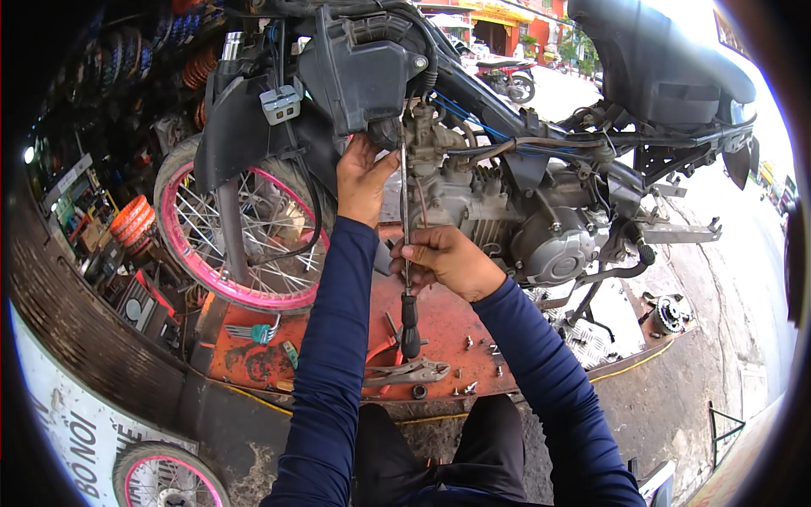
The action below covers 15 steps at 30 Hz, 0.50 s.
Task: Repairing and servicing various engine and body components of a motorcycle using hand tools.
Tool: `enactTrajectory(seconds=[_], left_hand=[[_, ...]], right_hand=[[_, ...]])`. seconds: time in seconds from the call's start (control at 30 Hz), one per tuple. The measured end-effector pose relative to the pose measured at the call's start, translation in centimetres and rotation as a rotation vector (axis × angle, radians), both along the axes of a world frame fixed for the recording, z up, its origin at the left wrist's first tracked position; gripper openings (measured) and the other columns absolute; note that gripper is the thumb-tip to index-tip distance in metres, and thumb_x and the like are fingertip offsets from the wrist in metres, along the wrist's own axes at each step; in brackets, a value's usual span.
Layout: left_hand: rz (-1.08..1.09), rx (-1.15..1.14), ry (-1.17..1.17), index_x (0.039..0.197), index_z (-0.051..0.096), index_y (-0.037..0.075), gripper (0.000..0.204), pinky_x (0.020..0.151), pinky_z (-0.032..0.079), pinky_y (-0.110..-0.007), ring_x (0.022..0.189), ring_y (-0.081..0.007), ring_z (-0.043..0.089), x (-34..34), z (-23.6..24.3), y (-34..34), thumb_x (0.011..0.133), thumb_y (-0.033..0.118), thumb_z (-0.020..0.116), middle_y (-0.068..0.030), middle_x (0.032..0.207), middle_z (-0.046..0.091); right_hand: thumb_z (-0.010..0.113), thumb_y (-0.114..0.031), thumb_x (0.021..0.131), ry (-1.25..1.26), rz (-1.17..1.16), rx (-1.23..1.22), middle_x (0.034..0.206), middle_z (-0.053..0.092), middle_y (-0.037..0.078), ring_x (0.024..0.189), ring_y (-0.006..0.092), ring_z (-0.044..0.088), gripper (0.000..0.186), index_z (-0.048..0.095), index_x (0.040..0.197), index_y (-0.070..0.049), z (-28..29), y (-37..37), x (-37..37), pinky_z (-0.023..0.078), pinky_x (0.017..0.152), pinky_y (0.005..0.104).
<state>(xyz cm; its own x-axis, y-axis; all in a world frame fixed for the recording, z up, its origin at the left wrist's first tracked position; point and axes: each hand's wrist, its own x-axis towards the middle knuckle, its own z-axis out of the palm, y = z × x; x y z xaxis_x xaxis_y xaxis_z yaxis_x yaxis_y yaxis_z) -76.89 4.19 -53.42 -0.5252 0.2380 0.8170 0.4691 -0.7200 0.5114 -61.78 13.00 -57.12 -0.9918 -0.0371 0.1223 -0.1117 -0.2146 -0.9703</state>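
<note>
Far left of engine (pixel 541 241), orange basket (pixel 133 222); nearer, pink wheel (pixel 196 264); below, red board (pixel 443 314); just left, left hand (pixel 363 186), fingertips hidden, grip impossible to tell, then upright screwdriver (pixel 410 316), shaft clamped in fingers of right hand (pixel 454 263); lower right, gear (pixel 669 316); farther right, grey pavement (pixel 716 338).

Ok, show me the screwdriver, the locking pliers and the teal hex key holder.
Screwdriver (pixel 410 324), head view: on its black handle.
Locking pliers (pixel 414 372), head view: on the metal body.
Teal hex key holder (pixel 260 334), head view: on its coloured body.
</note>
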Motion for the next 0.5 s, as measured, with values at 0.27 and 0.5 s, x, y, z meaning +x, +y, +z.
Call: enactTrajectory(seconds=[0.27,0.5], left_hand=[[0.016,-0.012,0.014,0.116,0.05,-0.004,0.037,0.093,0.043,-0.029,0.109,-0.0171,0.054,-0.3,-0.1,0.3,0.081,-0.007,0.062,-0.0095,0.115,0.057],[0.018,-0.005,-0.011,0.117,0.049,-0.005,0.038,0.092,0.044,-0.029,0.108,-0.0174,0.055,-0.1,0.0,-0.1,0.081,-0.008,0.062,-0.0101,0.114,0.057]], right_hand=[[0.063,-0.015,0.091,0.059,-0.133,0.221,0.065,0.059,0.005,0.049,0.0087,0.055,0.023,0.061,0.092,0.008,-0.5,-0.2,-0.3,0.05,0.044,0.0241],[0.068,-0.012,0.087,0.051,0.022,0.013,0.062,0.058,0.004,0.043,0.008,0.05,0.02,0.062,0.085,0.007,0.6,-0.2,-0.2,0.044,0.038,0.0234]])
